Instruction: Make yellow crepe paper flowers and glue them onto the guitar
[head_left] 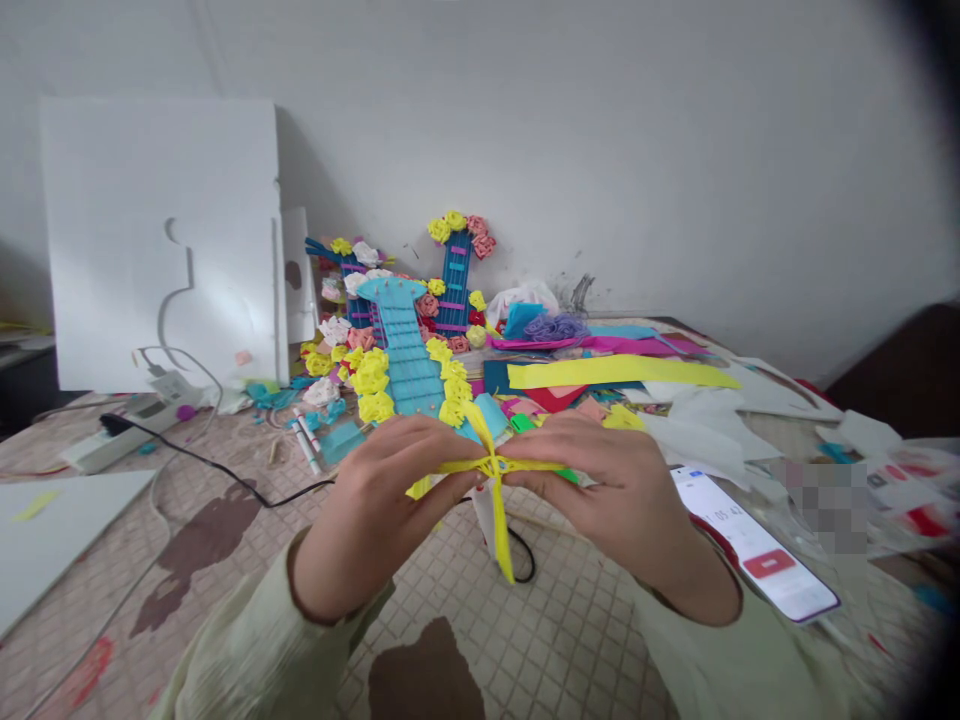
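Note:
My left hand (390, 490) and my right hand (607, 475) face each other above the middle of the table. Each pinches one end of a twisted yellow paper strip (501, 535), whose pieces cross at the centre, one end pointing up and another hanging down. Fingers partly cover the strip. Directly beyond my hands stands a light-blue guitar-shaped craft (409, 345), edged with yellow paper flowers (371, 375). A white object (482, 510) with a black cord shows beneath the strip, its kind unclear.
Flower-trimmed dark-blue crafts (454, 280) stand by the wall. Flat yellow paper (622, 372) and coloured scraps lie at back right. A lit phone (757, 545) rests beside my right forearm. At left are markers (306, 443), a power strip (124, 432) with cables, and a white board (161, 240).

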